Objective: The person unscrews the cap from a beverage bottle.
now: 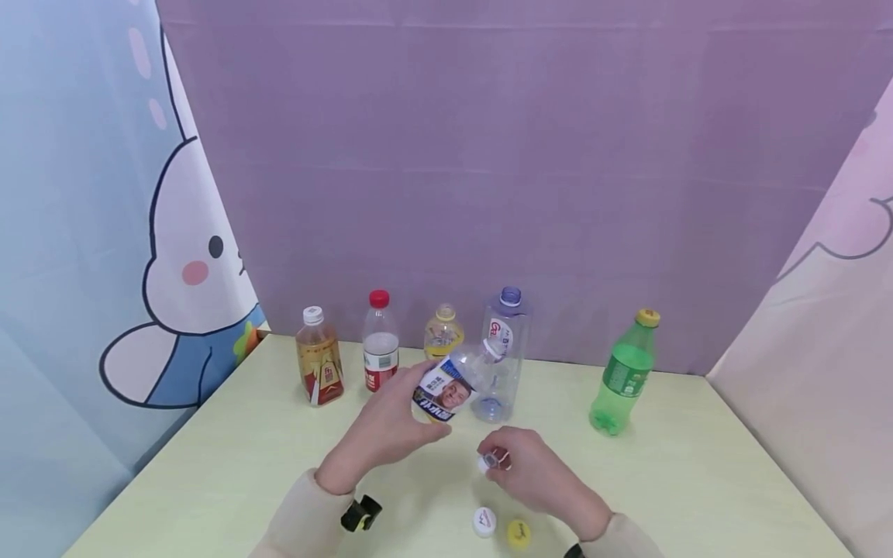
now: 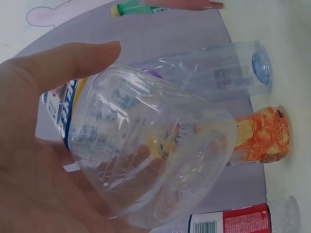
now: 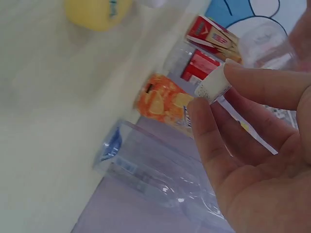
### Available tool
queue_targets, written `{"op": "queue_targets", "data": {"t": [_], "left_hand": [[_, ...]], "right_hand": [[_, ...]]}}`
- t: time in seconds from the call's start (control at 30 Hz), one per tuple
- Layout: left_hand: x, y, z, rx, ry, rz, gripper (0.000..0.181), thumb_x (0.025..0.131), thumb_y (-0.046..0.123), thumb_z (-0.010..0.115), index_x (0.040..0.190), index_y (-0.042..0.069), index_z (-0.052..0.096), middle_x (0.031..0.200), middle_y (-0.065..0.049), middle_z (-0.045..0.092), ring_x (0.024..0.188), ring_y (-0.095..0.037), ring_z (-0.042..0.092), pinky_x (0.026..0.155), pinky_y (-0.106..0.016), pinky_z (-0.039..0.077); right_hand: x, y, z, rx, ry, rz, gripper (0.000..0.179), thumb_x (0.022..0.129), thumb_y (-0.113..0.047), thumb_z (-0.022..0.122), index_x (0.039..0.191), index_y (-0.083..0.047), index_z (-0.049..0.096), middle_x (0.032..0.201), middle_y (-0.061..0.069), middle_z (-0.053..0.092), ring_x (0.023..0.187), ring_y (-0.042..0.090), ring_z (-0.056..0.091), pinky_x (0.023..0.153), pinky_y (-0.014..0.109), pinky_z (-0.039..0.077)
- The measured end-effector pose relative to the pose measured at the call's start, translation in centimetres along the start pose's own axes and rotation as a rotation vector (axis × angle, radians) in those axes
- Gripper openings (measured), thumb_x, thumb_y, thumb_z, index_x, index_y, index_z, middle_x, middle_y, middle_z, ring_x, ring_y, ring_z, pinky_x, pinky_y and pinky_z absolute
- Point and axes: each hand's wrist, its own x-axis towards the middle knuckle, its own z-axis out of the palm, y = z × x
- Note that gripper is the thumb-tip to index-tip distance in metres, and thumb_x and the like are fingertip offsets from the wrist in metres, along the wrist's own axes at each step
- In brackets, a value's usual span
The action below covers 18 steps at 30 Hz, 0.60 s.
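The left hand (image 1: 387, 418) curls thumb and fingers around one tilted labelled bottle (image 1: 446, 390), in front of and left of the tall bottle (image 1: 515, 376). The right hand (image 1: 536, 473) pinches one small cap (image 3: 212, 86), nearer the person than the tall bottle. Two loose caps, a white cap (image 1: 484, 521) and a yellow cap (image 1: 519, 534), lie nearer still. Three bottles stand left of the tall bottle: amber bottle (image 1: 320, 364), red-capped bottle (image 1: 380, 345), orange-labelled bottle (image 1: 444, 332); one green bottle (image 1: 625, 376) stands right.

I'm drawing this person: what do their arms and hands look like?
The left hand and right hand wear no gloves. Both arms have cream sleeves. A small black piece with yellow shows by the left sleeve; a dark bit by the right.
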Motion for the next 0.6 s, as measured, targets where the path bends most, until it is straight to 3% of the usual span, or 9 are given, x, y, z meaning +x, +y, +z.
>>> {"op": "queue_targets", "data": {"t": [0.6], "left_hand": [[0.1, -0.1, 0.3, -0.006, -0.005, 0.041, 0.089, 0.079, 0.033, 0.088, 0.152, 0.01, 0.044, 0.138, -0.009, 0.057, 0.118, -0.025, 0.057, 0.096, -0.049, 0.052]], "right_hand": [[0.5, 1.4, 2.2, -0.088, -0.118, 0.061, 0.024, 0.076, -0.002, 0.079, 0.099, -0.007, 0.075, 0.091, -0.005, 0.066, 0.088, 0.014, 0.063, 0.083, 0.038, 0.057]]}}
